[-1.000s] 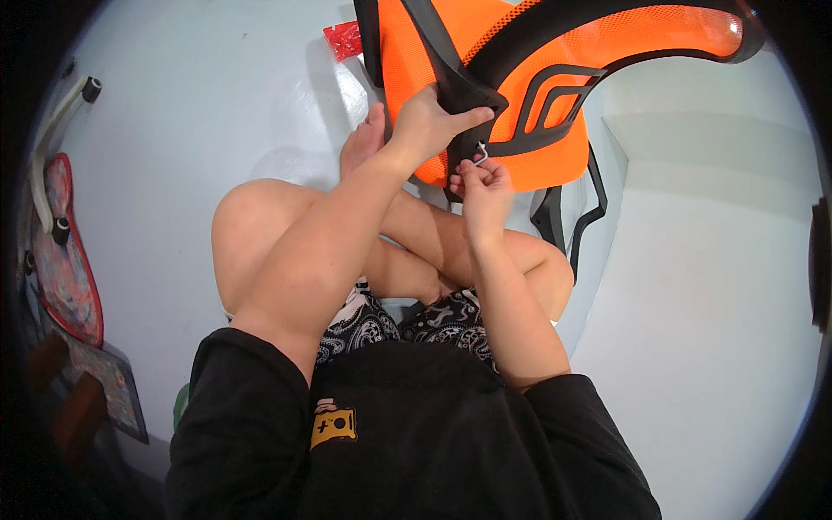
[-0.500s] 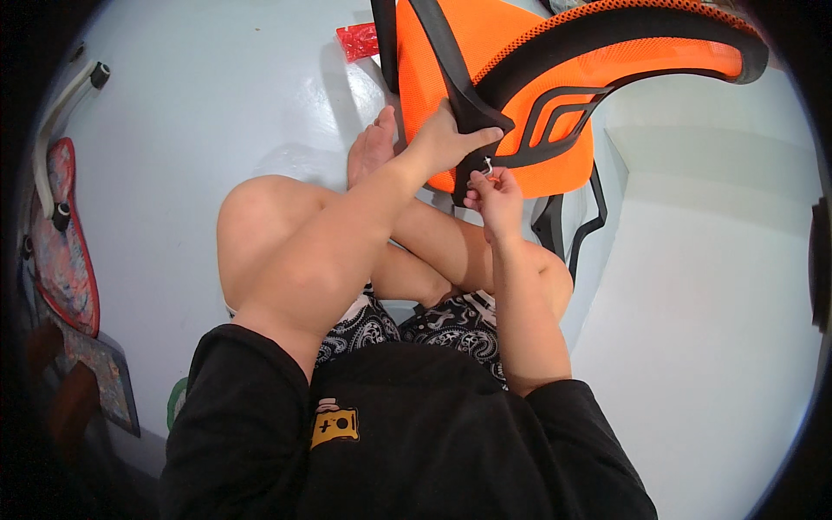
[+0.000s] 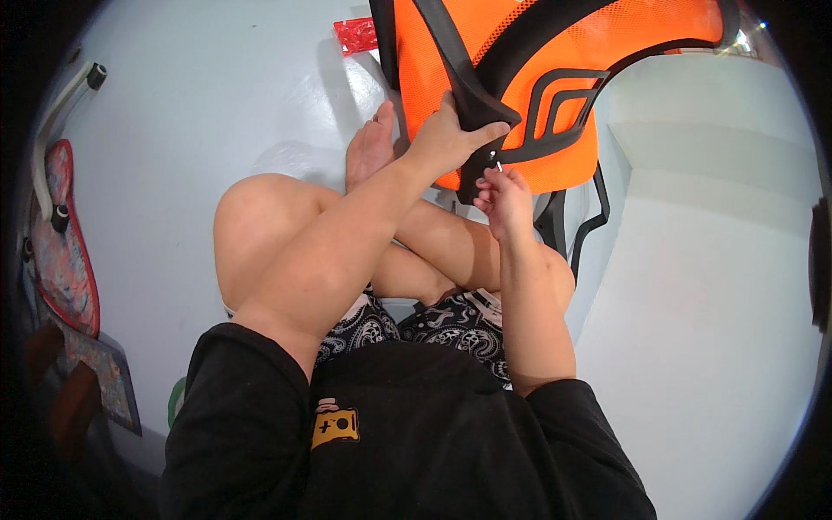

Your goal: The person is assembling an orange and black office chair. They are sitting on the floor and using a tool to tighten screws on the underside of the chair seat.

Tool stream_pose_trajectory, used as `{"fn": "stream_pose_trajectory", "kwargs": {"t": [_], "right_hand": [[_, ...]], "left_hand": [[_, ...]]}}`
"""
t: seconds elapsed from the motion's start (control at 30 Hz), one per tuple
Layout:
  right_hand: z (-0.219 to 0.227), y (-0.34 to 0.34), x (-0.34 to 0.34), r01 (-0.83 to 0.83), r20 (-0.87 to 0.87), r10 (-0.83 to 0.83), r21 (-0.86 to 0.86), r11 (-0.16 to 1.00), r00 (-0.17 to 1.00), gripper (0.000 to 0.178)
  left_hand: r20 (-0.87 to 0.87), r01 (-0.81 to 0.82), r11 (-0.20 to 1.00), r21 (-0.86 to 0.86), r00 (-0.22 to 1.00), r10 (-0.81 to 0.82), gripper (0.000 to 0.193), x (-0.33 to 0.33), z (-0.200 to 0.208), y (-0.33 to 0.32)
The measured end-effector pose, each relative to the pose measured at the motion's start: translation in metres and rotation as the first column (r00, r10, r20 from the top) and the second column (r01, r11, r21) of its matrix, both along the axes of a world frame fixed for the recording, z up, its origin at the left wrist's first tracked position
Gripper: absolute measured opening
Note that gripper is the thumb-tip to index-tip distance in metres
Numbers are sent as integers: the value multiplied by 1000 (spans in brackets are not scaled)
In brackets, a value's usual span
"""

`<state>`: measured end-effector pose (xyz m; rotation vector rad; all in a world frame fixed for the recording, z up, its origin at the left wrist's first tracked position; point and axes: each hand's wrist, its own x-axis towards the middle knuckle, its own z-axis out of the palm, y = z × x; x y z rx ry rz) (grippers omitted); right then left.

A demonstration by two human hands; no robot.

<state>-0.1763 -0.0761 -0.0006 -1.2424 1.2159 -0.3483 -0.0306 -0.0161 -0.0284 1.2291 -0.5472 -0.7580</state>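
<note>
An office chair with orange mesh (image 3: 438, 52) and a black frame lies tipped over in front of me. My left hand (image 3: 444, 143) is closed around its black armrest support (image 3: 481, 108), the thumb lying across the wide lower end. Just below that thumb, a small silver bolt head (image 3: 492, 155) shows in the black plastic. My right hand (image 3: 509, 201) pinches a thin silver hex key (image 3: 499, 167) beside the bolt; whether its tip sits in the bolt, I cannot tell. The fingers hide most of the key.
My crossed legs (image 3: 277, 217) and bare foot (image 3: 371, 152) are close below the chair. A red plastic packet (image 3: 356, 36) lies behind it on the left. At the far left are a curved pale bar with black ends (image 3: 43, 156) and a patterned, red-edged item (image 3: 74, 251).
My right hand has shifted slightly right and down and turned, with the hex key now at a different angle. The chair has tilted a little; my left hand keeps its hold.
</note>
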Motion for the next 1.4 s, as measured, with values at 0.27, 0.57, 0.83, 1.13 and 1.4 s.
{"fn": "stream_pose_trajectory", "kwargs": {"t": [0.27, 0.57, 0.83, 1.13, 1.4], "right_hand": [[23, 21, 13, 147, 89, -150, 41, 988, 985, 12], [13, 28, 11, 112, 69, -114, 30, 993, 991, 20], [14, 31, 14, 60, -50, -59, 11, 998, 997, 26], [7, 32, 7, 19, 120, 6, -202, 979, 993, 26], [-9, 9, 13, -22, -33, 10, -374, 927, 999, 19]], "left_hand": [[-88, 22, 999, 48, 996, -18, 76, 2, 6, 4], [14, -80, 997, -15, 997, 80, 83, 0, -10, -1], [1, -30, 999, 33, 1000, 30, 87, 4, -8, 4], [192, -226, 972, 67, 959, 209, 98, -8, -19, -9], [-121, -36, 999, 26, 992, 39, 105, -7, -13, 2]]}}
